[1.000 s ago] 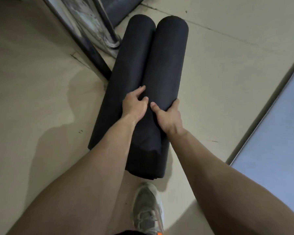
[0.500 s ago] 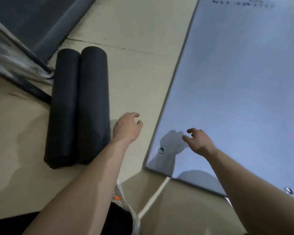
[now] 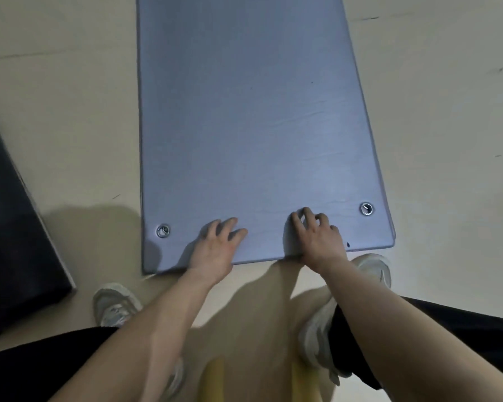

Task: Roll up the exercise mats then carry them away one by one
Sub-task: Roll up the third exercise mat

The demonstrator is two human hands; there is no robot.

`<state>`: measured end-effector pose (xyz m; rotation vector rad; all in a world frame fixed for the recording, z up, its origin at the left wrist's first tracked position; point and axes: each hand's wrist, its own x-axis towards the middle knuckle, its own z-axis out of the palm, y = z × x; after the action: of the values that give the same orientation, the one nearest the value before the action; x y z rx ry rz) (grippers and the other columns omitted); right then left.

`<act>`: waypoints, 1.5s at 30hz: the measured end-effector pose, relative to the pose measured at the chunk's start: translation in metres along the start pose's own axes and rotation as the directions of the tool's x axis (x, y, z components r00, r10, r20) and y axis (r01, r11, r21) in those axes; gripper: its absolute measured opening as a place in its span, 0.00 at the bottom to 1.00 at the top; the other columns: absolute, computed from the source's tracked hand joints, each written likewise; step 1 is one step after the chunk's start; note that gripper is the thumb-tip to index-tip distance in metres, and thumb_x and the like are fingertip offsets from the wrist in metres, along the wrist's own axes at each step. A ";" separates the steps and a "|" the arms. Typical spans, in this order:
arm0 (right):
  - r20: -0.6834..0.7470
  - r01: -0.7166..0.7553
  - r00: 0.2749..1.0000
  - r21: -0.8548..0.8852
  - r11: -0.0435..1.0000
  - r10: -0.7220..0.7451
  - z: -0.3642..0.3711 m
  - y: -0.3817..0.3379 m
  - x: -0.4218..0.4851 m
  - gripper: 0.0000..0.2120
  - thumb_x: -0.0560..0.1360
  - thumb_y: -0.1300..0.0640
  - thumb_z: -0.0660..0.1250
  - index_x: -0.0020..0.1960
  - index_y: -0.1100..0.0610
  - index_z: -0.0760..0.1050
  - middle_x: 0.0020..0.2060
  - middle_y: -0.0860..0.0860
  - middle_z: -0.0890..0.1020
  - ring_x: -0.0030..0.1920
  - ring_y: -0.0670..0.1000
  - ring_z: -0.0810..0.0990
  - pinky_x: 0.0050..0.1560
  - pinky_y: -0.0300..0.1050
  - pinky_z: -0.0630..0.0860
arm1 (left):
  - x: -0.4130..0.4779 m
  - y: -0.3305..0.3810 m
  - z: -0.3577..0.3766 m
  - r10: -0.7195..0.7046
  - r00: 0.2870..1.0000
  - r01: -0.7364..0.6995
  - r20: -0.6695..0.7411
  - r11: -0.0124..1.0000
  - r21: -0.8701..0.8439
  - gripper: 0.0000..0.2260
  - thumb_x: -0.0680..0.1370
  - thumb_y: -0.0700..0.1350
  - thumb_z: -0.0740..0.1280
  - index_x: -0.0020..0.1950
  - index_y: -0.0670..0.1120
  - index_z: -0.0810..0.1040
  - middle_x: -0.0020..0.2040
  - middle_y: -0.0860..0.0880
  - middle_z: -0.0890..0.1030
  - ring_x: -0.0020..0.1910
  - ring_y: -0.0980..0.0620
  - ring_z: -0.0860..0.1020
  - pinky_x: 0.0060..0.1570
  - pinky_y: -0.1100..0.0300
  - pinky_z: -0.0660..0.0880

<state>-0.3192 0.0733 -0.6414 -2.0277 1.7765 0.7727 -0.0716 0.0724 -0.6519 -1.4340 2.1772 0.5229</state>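
A person's left hand (image 3: pixel 215 252) rests flat on the near edge of the blue mat (image 3: pixel 250 111); the right hand (image 3: pixel 318 240) bends its fingers onto it, grip unclear.

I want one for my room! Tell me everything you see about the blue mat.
The blue mat lies flat and unrolled on the pale floor. It looks like smooth foam with faint creases. A metal ring sits by each near corner. The left hand and right hand rest on its near edge.
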 end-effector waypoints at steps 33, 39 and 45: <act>-0.271 0.198 0.945 0.020 0.980 -0.185 -0.031 0.040 0.067 0.27 0.78 0.35 0.65 0.68 0.54 0.75 0.55 0.52 0.82 0.57 0.58 0.81 0.65 0.54 0.71 | 0.033 -0.065 -0.043 -0.007 0.961 -0.040 -0.275 0.986 -0.164 0.24 0.79 0.57 0.69 0.69 0.45 0.75 0.61 0.46 0.81 0.59 0.42 0.79 0.62 0.50 0.72; -0.094 0.152 0.985 0.056 0.987 -0.147 -0.106 0.049 0.056 0.28 0.78 0.26 0.52 0.50 0.51 0.69 0.44 0.53 0.80 0.46 0.60 0.80 0.42 0.52 0.71 | 0.033 -0.085 -0.108 -0.044 0.997 0.034 -0.068 0.990 -0.139 0.22 0.83 0.63 0.56 0.63 0.47 0.73 0.57 0.41 0.81 0.54 0.38 0.79 0.45 0.50 0.68; 0.197 0.062 0.972 0.301 0.952 -0.126 -0.124 0.047 0.104 0.27 0.75 0.24 0.59 0.39 0.48 0.72 0.39 0.49 0.77 0.46 0.56 0.76 0.47 0.50 0.69 | 0.074 -0.107 -0.119 -0.093 0.984 0.134 0.154 0.950 -0.282 0.21 0.82 0.65 0.57 0.60 0.51 0.77 0.60 0.45 0.81 0.54 0.44 0.76 0.51 0.51 0.72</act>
<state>-0.3355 -0.0892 -0.6007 -1.7506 1.5576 0.6291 -0.0190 -0.0893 -0.6035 -1.6106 1.9540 0.9046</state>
